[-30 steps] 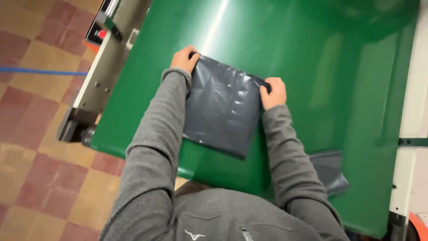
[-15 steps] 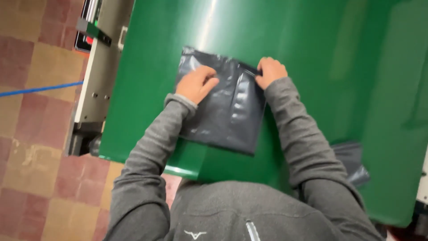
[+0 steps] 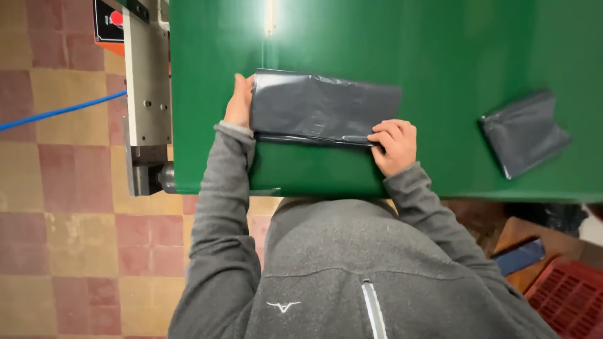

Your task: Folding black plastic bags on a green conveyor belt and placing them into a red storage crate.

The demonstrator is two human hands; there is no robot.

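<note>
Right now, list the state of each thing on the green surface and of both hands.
Dark grey plastic bag: folded over, lying flat, held at both ends.
Second grey bag: folded, lying apart to the right, untouched.
Left hand: gripping the bag's left edge.
Right hand: fingers pressing the bag's near right corner.
Green surface: glossy, bearing both bags.

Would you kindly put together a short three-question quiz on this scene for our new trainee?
1. True or false: the left hand rests at the left end of the folded dark grey plastic bag.
2. Where does the right hand press?
A. on the bag's near right corner
B. on the red crate
C. on the blue line on the floor
3. Fill in: a second grey bag lies to the right on the ____ table.

Key: 1 true; 2 A; 3 green.
</note>
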